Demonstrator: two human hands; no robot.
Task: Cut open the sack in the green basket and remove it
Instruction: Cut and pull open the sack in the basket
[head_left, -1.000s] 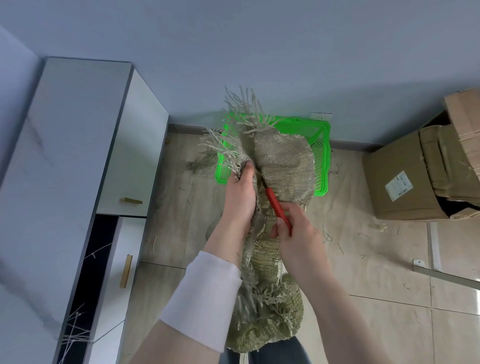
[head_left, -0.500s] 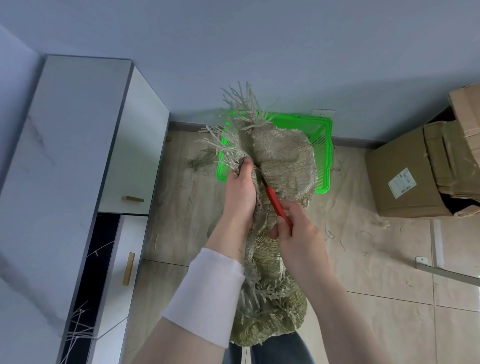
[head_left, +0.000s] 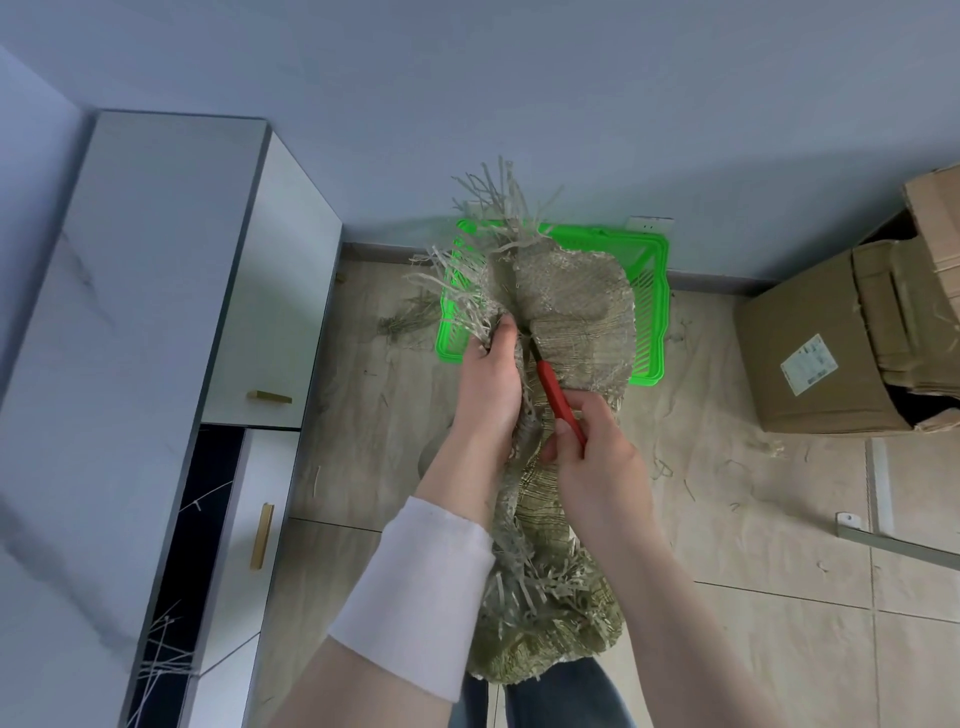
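- Woven sack (head_left: 576, 312) held up, far end over green basket (head_left: 655, 291); long axis runs basket-to-person.
- L hand (head_left: 491, 384) grips frayed cut edge.
- R hand (head_left: 597, 457) grips red cutter (head_left: 558, 400), blade aimed away, just right of L hand.

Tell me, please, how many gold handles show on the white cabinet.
2. One handle lies horizontal low on the upper door; the other handle stands upright on the lower door, beside the dark gap. Others may be hidden outside the frame.
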